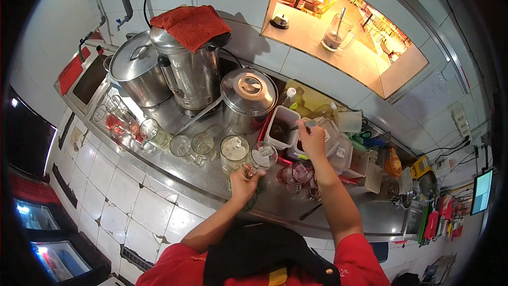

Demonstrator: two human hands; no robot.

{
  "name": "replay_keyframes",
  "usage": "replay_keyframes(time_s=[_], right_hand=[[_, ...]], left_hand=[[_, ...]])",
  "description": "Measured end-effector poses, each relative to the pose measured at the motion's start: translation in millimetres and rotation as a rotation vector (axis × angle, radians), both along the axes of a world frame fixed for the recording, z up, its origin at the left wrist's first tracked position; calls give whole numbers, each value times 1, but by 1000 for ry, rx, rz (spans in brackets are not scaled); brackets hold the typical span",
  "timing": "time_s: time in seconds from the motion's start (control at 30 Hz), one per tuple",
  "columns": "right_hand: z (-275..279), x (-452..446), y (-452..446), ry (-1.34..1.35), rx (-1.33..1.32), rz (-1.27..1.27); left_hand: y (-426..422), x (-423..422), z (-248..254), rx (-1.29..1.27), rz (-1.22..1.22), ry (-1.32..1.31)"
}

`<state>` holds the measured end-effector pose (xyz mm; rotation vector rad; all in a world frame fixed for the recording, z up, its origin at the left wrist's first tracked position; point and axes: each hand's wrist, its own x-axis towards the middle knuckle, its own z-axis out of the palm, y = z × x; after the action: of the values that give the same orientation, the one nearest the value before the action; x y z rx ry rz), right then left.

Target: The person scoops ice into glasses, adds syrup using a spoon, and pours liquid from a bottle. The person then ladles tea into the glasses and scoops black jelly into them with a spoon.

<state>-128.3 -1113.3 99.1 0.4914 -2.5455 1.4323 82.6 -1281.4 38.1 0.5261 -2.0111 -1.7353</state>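
My left hand (245,184) is closed at the handle of a glass mug (234,151) holding ice and a pale liquid. Right beside it stands a second glass (264,157) with ice, close to my fingertips. My right hand (312,139) grips a thin-handled utensil (294,127) over a white plastic tub (282,136) with dark contents. The utensil's far end is hard to make out. Below my right forearm, several glasses (300,172) with ice and a reddish tint stand together.
Empty glass mugs (202,145) line the counter's left front. Behind them are a large lidded pot (138,66), a steel urn (185,77) under a red cloth (190,25), and a smaller pot (248,95). Lidded tubs (341,153) and bottles (289,98) crowd the right.
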Motion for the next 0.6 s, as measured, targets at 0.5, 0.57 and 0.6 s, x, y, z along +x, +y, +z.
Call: replay_keyframes(time_s=[0.5,0.57,0.6], right_hand=[[125,0,21,-144,-294,12],[143,9,19,-137,-245,8],[152,15,17,-138,-247,7]], left_hand=[[3,-21,44,-207,27,146],[4,-23,50,-231,35,109],[5,-24,50,-233,34,108]])
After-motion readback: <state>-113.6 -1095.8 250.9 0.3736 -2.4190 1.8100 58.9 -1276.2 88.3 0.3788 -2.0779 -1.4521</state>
